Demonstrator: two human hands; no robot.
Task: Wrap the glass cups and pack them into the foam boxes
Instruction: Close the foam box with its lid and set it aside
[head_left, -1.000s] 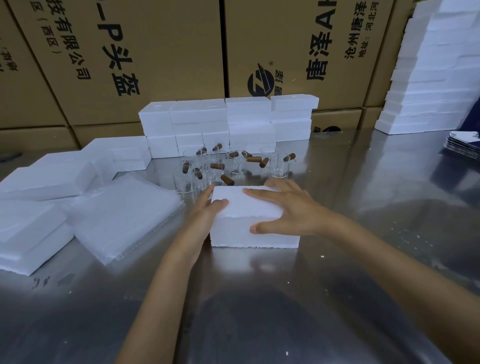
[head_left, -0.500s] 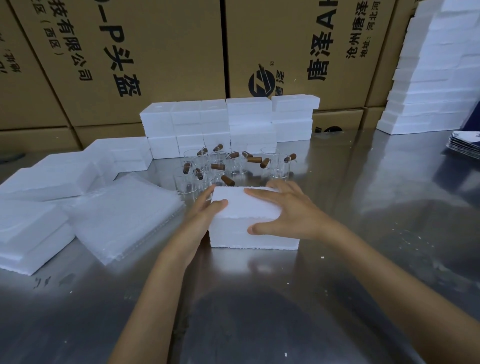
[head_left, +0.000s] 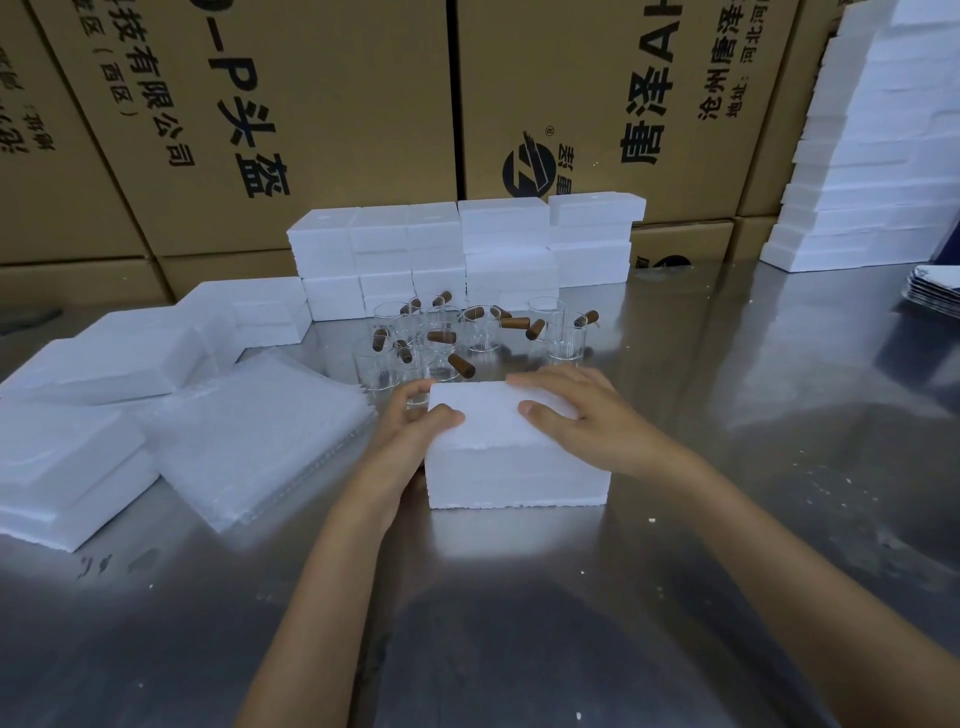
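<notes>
A closed white foam box (head_left: 514, 467) stands on the steel table (head_left: 519, 623) right in front of me. My left hand (head_left: 410, 441) holds its left end, thumb on the lid and fingers curled round the far left corner. My right hand (head_left: 587, 421) lies flat on the right part of the lid, fingers straight along the far edge and thumb on top. Just behind the box stand several clear glass cups (head_left: 478, 332) with brown wooden handles. A pile of clear wrapping bags (head_left: 260, 431) lies to the left.
Stacked foam boxes (head_left: 467, 249) form a low wall behind the cups. Foam halves (head_left: 67, 467) lie at the far left, and a tall foam stack (head_left: 883, 156) rises at the back right. Brown cartons (head_left: 337, 104) close off the back. Flat dark items (head_left: 935, 291) sit at the right edge.
My right thumb has come off the box's front face and now rests on the lid. The box and my left hand have hardly moved.
</notes>
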